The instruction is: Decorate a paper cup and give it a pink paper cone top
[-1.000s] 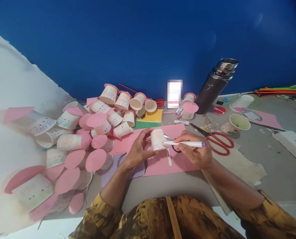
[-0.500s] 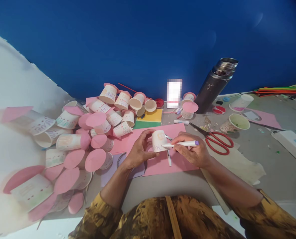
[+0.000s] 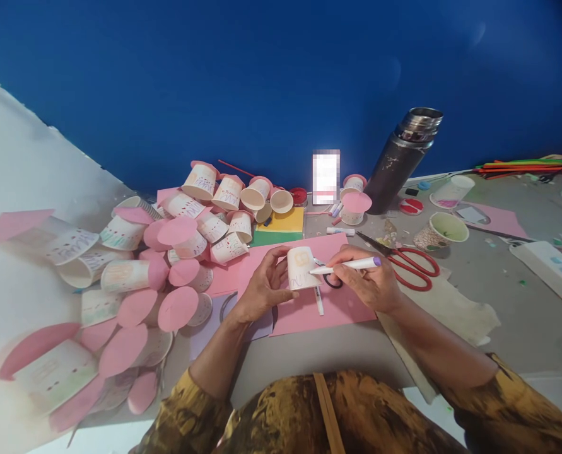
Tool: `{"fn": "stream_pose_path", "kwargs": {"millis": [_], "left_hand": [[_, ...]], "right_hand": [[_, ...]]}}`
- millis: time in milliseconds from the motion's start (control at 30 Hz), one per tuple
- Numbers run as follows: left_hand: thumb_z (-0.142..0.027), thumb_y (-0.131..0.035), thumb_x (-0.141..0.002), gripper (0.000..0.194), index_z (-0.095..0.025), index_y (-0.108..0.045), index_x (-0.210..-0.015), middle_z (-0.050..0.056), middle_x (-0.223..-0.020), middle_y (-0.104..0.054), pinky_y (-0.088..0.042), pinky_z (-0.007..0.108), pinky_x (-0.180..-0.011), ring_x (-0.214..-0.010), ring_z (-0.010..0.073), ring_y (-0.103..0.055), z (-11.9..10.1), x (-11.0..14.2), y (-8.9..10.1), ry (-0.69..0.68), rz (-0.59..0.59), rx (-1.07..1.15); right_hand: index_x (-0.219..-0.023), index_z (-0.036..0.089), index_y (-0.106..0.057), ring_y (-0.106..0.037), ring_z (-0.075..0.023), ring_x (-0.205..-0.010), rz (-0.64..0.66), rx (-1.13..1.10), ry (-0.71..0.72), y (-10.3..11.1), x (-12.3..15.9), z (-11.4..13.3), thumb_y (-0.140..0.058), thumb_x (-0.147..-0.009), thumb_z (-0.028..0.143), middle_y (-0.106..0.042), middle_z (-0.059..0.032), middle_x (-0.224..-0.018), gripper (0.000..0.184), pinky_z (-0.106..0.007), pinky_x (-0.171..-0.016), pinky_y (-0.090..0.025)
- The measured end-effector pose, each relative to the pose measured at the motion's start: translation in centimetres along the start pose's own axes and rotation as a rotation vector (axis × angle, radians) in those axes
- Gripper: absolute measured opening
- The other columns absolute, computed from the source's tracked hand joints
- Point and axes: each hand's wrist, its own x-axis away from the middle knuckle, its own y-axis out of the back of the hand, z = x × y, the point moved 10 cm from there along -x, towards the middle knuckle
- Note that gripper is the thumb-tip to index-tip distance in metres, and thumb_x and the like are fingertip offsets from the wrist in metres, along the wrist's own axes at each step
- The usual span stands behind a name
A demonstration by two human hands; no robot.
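Observation:
My left hand (image 3: 260,287) grips a small white paper cup (image 3: 301,267), held upside down over a pink paper sheet (image 3: 304,296). Purple zigzag marks show on the cup's side. My right hand (image 3: 368,282) pinches a white marker with a purple end (image 3: 349,265), and its tip touches the cup's wall. Another white marker (image 3: 318,300) lies on the pink sheet just below the cup. A small black ring-shaped handle (image 3: 332,281) peeks out under my right fingers.
A heap of decorated cups with pink paper discs (image 3: 167,252) fills the left of the table. Red-handled scissors (image 3: 410,260) lie right of my right hand. A dark steel flask (image 3: 401,161), a patterned cup (image 3: 439,231) and coloured sticks (image 3: 526,167) stand farther back right.
The marker has moved along the cup's side in short strokes, and my left hand has turned the cup slightly. The view has drifted a little to the right.

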Motion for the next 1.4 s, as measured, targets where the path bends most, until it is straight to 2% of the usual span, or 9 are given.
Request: {"fn": "stream_pose_path", "kwargs": {"millis": [100,567,733,833,933,1000,1100,1267,1400], "left_hand": [[-0.011,-0.091,-0.062,0.074,-0.029,-0.056,-0.124,0.007,-0.135,-0.053,-0.046,0.042,-0.106,-0.130,0.0292,-0.052,0.1,-0.1,0.3,-0.004,-0.015,0.001],[-0.014,-0.093,-0.059,0.077,-0.030,-0.057,-0.125,0.006,-0.136,-0.051,-0.046,0.040,-0.104,-0.128,0.0288,-0.052,0.0,-0.1,0.6,-0.035,-0.042,0.006],[-0.014,-0.091,-0.063,0.075,-0.029,-0.056,-0.127,0.008,-0.137,-0.053,-0.043,0.041,-0.108,-0.131,0.0289,-0.050,-0.1,-0.2,0.5,-0.054,-0.026,-0.052],[-0.015,-0.089,-0.066,0.074,-0.028,-0.055,-0.131,0.009,-0.138,-0.053,-0.042,0.043,-0.109,-0.133,0.0297,-0.049,-0.2,-0.1,0.3,-0.076,-0.009,-0.126],[-0.019,-0.086,-0.071,0.074,-0.029,-0.053,-0.136,0.010,-0.145,-0.049,-0.042,0.046,-0.111,-0.137,0.0320,-0.047,-0.6,0.2,0.0,-0.111,0.000,-0.244],[-0.022,-0.085,-0.073,0.076,-0.031,-0.051,-0.140,0.010,-0.149,-0.045,-0.042,0.048,-0.111,-0.138,0.0330,-0.046,-1.0,0.4,-0.2,-0.129,-0.006,-0.344],[-0.026,-0.085,-0.074,0.085,-0.033,-0.043,-0.147,0.010,-0.152,-0.044,-0.042,0.048,-0.111,-0.138,0.0324,-0.046,-1.5,0.9,-0.7,-0.133,-0.018,-0.532],[-0.031,-0.087,-0.071,0.098,-0.034,-0.033,-0.153,0.012,-0.151,-0.045,-0.041,0.049,-0.109,-0.136,0.0321,-0.046,-2.4,1.5,-1.3,-0.164,-0.066,-0.743],[-0.036,-0.088,-0.071,0.102,-0.033,-0.030,-0.155,0.013,-0.152,-0.044,-0.041,0.050,-0.111,-0.139,0.0326,-0.044,-2.5,1.4,-1.7,-0.180,-0.033,-0.514]], "right_hand": [[-0.088,0.020,-0.070,-0.062,-0.0174,-0.061,0.041,-0.024,-0.005,-0.3,0.0,0.1,-0.057,-0.097,0.033,-0.068,-0.0025,-0.068,0.020,-0.033,-0.060,-0.051],[-0.082,0.021,-0.070,-0.061,-0.0158,-0.058,-0.008,-0.106,-0.016,0.4,0.0,-0.1,-0.057,-0.098,0.034,-0.066,-0.0008,-0.064,0.024,-0.029,-0.055,-0.048],[-0.095,0.022,-0.070,-0.061,-0.0152,-0.060,-0.289,-0.123,-0.032,2.9,0.2,-1.1,-0.058,-0.099,0.036,-0.069,-0.0010,-0.069,0.019,-0.028,-0.057,-0.049],[-0.109,0.025,-0.068,-0.063,-0.0157,-0.065,-0.358,-0.098,-0.080,3.6,0.1,-2.3,-0.055,-0.101,0.041,-0.074,-0.0023,-0.078,0.022,-0.029,-0.061,-0.051],[-0.123,0.028,-0.064,-0.068,-0.0218,-0.092,-0.205,-0.054,-0.138,2.4,-0.5,-3.4,-0.067,-0.092,0.049,-0.076,-0.0072,-0.109,0.037,-0.034,-0.077,-0.056],[-0.135,0.029,-0.057,-0.063,-0.0292,-0.118,-0.010,-0.017,-0.133,0.6,-0.7,-3.6,-0.082,-0.077,0.054,-0.066,-0.0103,-0.134,0.067,-0.040,-0.090,-0.056],[-0.144,0.031,-0.050,-0.050,-0.0356,-0.135,0.204,0.093,-0.100,-1.7,-0.4,-3.6,-0.093,-0.060,0.054,-0.053,-0.0123,-0.148,0.097,-0.044,-0.099,-0.055],[-0.141,0.030,-0.053,-0.053,-0.0350,-0.131,0.269,0.199,-0.022,-2.5,-0.1,-2.9,-0.090,-0.067,0.049,-0.056,-0.0128,-0.141,0.085,-0.045,-0.098,-0.056],[-0.137,0.028,-0.056,-0.057,-0.0346,-0.130,0.214,0.099,0.015,-1.4,-0.4,-2.4,-0.089,-0.070,0.048,-0.060,-0.0119,-0.139,0.077,-0.045,-0.103,-0.053]]}}
